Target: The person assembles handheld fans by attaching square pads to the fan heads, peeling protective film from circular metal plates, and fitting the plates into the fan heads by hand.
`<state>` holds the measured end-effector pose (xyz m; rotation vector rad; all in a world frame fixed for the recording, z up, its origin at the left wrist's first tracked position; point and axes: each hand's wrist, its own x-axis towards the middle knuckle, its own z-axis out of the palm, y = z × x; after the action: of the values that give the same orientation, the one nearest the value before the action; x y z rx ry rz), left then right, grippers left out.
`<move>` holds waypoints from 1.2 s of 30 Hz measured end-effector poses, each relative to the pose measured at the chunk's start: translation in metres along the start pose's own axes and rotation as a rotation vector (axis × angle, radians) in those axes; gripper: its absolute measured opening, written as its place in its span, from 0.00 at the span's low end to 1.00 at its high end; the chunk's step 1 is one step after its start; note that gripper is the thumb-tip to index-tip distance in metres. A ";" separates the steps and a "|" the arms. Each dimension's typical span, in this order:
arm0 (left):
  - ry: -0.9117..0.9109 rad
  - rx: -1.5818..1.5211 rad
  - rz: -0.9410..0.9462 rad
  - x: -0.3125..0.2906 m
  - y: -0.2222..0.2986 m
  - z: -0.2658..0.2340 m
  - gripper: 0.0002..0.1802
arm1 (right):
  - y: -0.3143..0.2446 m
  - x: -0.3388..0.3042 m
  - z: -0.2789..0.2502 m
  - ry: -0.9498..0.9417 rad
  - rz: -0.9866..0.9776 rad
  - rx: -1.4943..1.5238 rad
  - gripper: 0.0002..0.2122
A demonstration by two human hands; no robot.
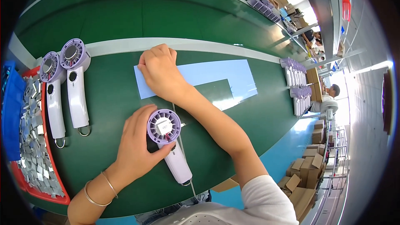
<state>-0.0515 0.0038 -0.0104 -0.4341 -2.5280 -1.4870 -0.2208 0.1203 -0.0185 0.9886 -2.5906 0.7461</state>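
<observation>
My left hand is wrapped round the head of a handheld fan. The fan has a lavender round grille, a white square piece at its centre, a white handle and a metal loop at the end. It lies with the handle pointing toward me. Beyond it, my right hand is closed with curled fingers over the left end of a light blue sheet; whatever its fingertips hold is hidden. That sheet lies flat on the green table, with a rectangular part of it cut away.
Two more handheld fans lie at the left, beside a red bin of small silvery pieces and a blue bin. Several fans are lined up at the table's right end. Cardboard boxes stand on the floor beyond.
</observation>
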 end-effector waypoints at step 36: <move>0.027 -0.073 -0.003 -0.004 -0.002 0.002 0.44 | -0.067 -0.068 -0.118 -0.397 0.455 0.723 0.12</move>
<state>-0.0479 0.0039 -0.0141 -0.4179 -2.4611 -1.5792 -0.1179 0.1802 0.0758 0.7542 -2.9825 1.8658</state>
